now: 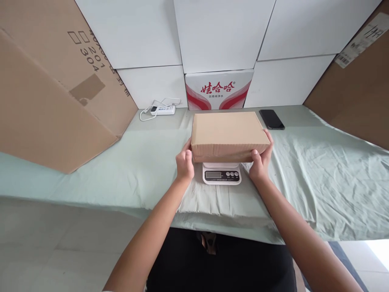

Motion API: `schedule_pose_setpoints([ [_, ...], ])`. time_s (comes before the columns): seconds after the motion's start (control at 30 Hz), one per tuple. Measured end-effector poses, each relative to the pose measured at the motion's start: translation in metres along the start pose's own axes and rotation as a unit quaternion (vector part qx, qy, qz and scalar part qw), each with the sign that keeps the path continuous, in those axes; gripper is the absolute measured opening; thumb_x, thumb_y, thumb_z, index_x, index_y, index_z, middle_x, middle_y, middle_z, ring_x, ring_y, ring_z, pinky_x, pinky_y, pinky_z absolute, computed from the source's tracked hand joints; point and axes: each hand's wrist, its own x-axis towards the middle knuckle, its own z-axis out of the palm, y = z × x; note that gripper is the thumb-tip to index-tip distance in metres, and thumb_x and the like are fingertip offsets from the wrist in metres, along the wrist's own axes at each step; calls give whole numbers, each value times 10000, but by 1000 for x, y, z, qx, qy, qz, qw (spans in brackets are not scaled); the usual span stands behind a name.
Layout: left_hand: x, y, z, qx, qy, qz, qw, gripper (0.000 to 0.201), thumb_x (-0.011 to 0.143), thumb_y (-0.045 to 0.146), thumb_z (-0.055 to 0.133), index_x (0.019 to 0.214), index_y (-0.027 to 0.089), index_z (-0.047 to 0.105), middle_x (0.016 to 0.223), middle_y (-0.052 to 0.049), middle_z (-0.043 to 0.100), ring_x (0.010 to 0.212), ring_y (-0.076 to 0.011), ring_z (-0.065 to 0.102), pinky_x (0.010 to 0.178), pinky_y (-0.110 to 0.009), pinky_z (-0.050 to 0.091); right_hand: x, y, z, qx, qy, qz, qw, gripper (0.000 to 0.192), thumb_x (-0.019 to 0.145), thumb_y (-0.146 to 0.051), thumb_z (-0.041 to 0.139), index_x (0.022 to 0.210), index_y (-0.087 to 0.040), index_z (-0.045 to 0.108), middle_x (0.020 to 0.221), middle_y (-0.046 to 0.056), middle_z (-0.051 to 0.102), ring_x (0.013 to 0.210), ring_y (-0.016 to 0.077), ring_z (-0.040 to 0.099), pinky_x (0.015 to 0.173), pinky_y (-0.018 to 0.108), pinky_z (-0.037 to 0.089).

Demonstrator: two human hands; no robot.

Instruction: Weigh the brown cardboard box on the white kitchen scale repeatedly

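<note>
A closed brown cardboard box (229, 129) is above a white digital kitchen scale (221, 175), hiding most of its platform. The scale's display and buttons face me; I cannot tell whether the box rests on it. My left hand (185, 163) grips the left end of the box, thumb at the front corner and fingers around the side. On the right end, my right hand (261, 159) holds the box with its thumb against the front face and fingers along the side.
A black smartphone (272, 119) lies behind the box to the right. Back left is a white device with a cable (163, 110). Large cartons (54, 93) (355, 89) flank the cloth-covered table (146, 162). A white-and-red printed carton (218, 90) and white boxes stand behind.
</note>
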Motion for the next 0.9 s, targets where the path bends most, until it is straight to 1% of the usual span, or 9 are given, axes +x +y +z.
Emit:
schedule_pose_setpoints([
  [0.13,0,-2,0,-8,6,-13,1000,889,987,947,382,1305,245,825,1292,-172,858,1408,-375,735,1239,-502,574,1,3,-1,15,3,-11,1000,790,949,-681,621,1662,-380,465,1723,103,534,1620,398,530,1405,666,364],
  [0.27,0,-5,0,-17,7,-12,1000,888,998,933,406,1401,247,802,1444,-165,825,1491,-372,700,1269,-504,564,2,9,-1,16,12,-24,1000,793,929,-714,629,1626,-359,497,1691,114,545,1605,422,524,1382,691,356],
  [0.33,0,-8,0,-29,12,-8,999,894,1004,925,425,1455,242,781,1511,-159,800,1504,-372,700,1290,-500,552,4,17,0,26,29,-17,999,829,908,-783,602,1602,-341,509,1629,121,565,1575,436,530,1355,709,364],
  [0.4,1,-11,0,-49,29,-8,998,912,996,929,452,1506,237,755,1585,-162,760,1513,-376,701,1266,-483,572,8,26,1,75,61,13,995,870,866,-847,590,1575,-347,513,1503,117,602,1476,430,592,1290,709,420],
  [0.5,3,-15,0,-75,59,-13,995,909,985,931,486,1528,247,739,1646,-170,716,1490,-378,723,1158,-454,635,17,37,2,177,123,76,973,851,819,-859,613,1522,-385,536,1305,86,641,1233,362,696,1149,637,525],
  [0.6,5,-18,0,-79,67,-15,994,867,1002,905,496,1504,246,751,1637,-185,719,1460,-380,744,1073,-447,658,22,39,3,222,169,100,955,737,846,-805,619,1453,-388,600,1194,65,664,1056,287,716,1023,522,562],
  [0.67,5,-19,0,-80,67,-16,994,839,1009,895,500,1480,253,765,1627,-177,728,1475,-379,733,1064,-445,655,23,35,3,229,176,100,952,671,872,-774,618,1418,-384,631,1163,55,667,1005,259,711,962,464,555],
  [0.77,5,-19,-1,-85,67,-17,994,823,1013,891,499,1451,254,781,1605,-170,746,1493,-373,718,1076,-443,645,22,29,4,234,168,94,953,626,892,-757,631,1385,-372,656,1171,50,662,1004,243,705,913,412,532],
  [0.9,6,-20,0,-91,66,-18,994,827,1009,893,497,1400,231,800,1511,-185,797,1420,-363,757,1051,-444,646,21,24,5,242,160,107,951,618,886,-771,648,1341,-354,674,1179,47,656,977,227,675,879,380,509],
])
